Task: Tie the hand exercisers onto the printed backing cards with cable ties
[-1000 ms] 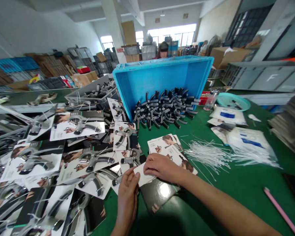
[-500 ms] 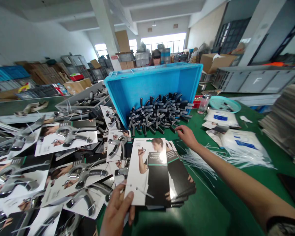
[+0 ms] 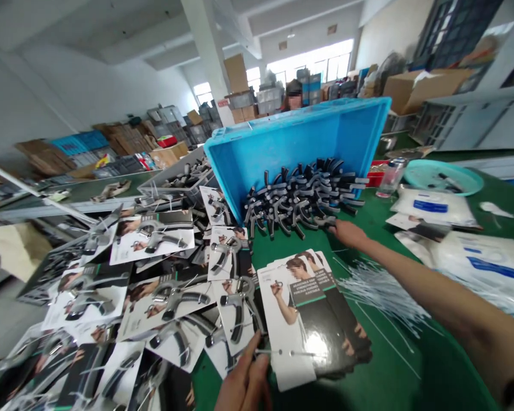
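My left hand (image 3: 245, 378) is at the bottom, its fingers pinched on the end of a white cable tie (image 3: 270, 351). That tie runs through two holes in the top printed card (image 3: 289, 371) of a fanned stack. At the front of the pile of grey and black hand grippers (image 3: 300, 200), my right hand (image 3: 348, 234) is closed on the end of one hand gripper (image 3: 324, 222). The pile spills from a blue crate (image 3: 282, 134) lying on its side. The right fingertips are partly hidden.
Carded hand grippers (image 3: 171, 297) overlap across the left side. Loose cable ties (image 3: 381, 291) lie right of the stack, beside plastic bags (image 3: 437, 205), a glass jar (image 3: 392, 178) and a turquoise tray (image 3: 445, 171). Behind the blue crate, a person (image 3: 294, 94) is partly visible.
My right hand has reached the pile's front edge and closed on a hand gripper. My left hand has shifted from the card's edge to the tie's end. The view has swung left.
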Demonstrator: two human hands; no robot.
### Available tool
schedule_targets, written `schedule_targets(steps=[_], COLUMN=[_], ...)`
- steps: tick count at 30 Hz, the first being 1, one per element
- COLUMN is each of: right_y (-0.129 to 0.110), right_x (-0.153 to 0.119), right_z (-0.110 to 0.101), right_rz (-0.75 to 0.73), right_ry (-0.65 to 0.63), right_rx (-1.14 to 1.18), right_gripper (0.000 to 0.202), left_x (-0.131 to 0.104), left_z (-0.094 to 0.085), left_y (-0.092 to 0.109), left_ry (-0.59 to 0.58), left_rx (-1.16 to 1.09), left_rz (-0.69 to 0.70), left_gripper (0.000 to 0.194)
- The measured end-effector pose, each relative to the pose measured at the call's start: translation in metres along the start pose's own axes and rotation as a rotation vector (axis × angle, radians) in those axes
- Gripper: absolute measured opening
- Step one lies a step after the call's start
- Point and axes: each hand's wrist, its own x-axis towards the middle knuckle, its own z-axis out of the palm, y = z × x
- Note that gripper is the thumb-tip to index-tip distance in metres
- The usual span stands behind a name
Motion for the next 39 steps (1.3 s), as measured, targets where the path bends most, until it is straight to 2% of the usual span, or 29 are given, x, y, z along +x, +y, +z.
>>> schedule_targets(steps=[3, 6, 7, 8, 10, 13, 15, 17, 18, 20, 21, 22, 24, 25, 26, 27, 29, 31, 35, 37, 39], right_y=[0.013, 0.006, -0.003, -0.014, -0.040, -0.073, -0.084, -0.084, -0.082, -0.074, -0.069, -0.065, -0.058, -0.055, -0.054, -0.055, -0.058, -0.064, -0.074, -0.075, -0.074], right_x=[-0.049, -0.121, -0.145, -0.169, -0.209, -0.241, -0.249, -0.250, -0.249, -0.248, -0.247, -0.246, -0.243, -0.241, -0.240, -0.240, -0.241, -0.241, -0.233, -0.225, -0.219], right_z=[-0.035, -0.053, -0.053, -0.051, -0.040, -0.018, -0.005, 0.003, 0.005, 0.004, 0.001, -0.003, -0.012, -0.016, -0.018, -0.018, -0.012, 0.002, 0.031, 0.040, 0.043], right_rz=[-0.028, -0.095, -0.128, -0.141, -0.128, -0.107, -0.082, -0.045, -0.028, -0.047, -0.093, -0.146, -0.245, -0.297, -0.361, -0.446, -0.648, -0.777, -0.781, -0.733, -0.684], right_ry=[-0.026, -0.062, -0.091, -0.167, -0.375, -0.645, -0.743, -0.776, -0.787, -0.775, -0.706, -0.575, -0.208, -0.054, 0.026, 0.025, -0.111, -0.202, -0.149, -0.107, -0.071], right_rx=[0.171, 0.379, 0.481, 0.749, 1.116, 1.361, 1.404, 1.350, 1.266, 0.946, 0.727, 0.492, 0.081, -0.043, -0.105, -0.117, -0.060, -0.018, 0.085, 0.200, 0.301], right_gripper=[0.047, 0.059, 0.058, 0.050, 0.039, 0.034, 0.031, 0.032, 0.035, 0.045, 0.048, 0.047, 0.039, 0.033, 0.027, 0.022, 0.016, 0.016, 0.007, 0.007, 0.007], left_x=[0.000, 0.008, 0.014, 0.020, 0.036, 0.059, 0.069, 0.073, 0.073, 0.068, 0.064, 0.060, 0.053, 0.051, 0.051, 0.052, 0.060, 0.072, 0.090, 0.090, 0.086], left_z=[-0.029, -0.044, -0.044, -0.042, -0.034, -0.022, -0.019, -0.019, -0.020, -0.020, -0.020, -0.019, -0.019, -0.019, -0.020, -0.020, -0.020, -0.016, 0.000, 0.008, 0.014], left_y=[0.006, 0.017, 0.024, 0.032, 0.049, 0.065, 0.064, 0.055, 0.048, 0.036, 0.031, 0.027, 0.026, 0.028, 0.031, 0.034, 0.044, 0.053, 0.069, 0.071, 0.070], left_ry=[0.046, 0.007, -0.011, -0.004, 0.054, 0.018, -0.021, -0.014, -0.002, -0.008, -0.024, -0.040, -0.063, -0.068, -0.065, -0.053, -0.015, 0.015, -0.074, -0.121, -0.111], left_rx=[-0.026, -0.009, -0.011, -0.013, -0.008, -0.017, -0.039, -0.021, 0.003, 0.064, 0.100, 0.136, 0.210, 0.244, 0.271, 0.286, 0.290, 0.279, 0.272, 0.247, 0.215], left_rz=[0.003, 0.085, 0.143, 0.225, 0.439, 0.640, 0.684, 0.713, 0.727, 0.745, 0.744, 0.739, 0.737, 0.740, 0.746, 0.756, 0.783, 0.807, 0.836, 0.859, 0.867], left_gripper=[0.068, 0.063, 0.059, 0.057, 0.059, 0.067, 0.054, 0.036, 0.029, 0.023, 0.023, 0.023, 0.021, 0.021, 0.022, 0.023, 0.026, 0.029, 0.023, 0.013, 0.008])
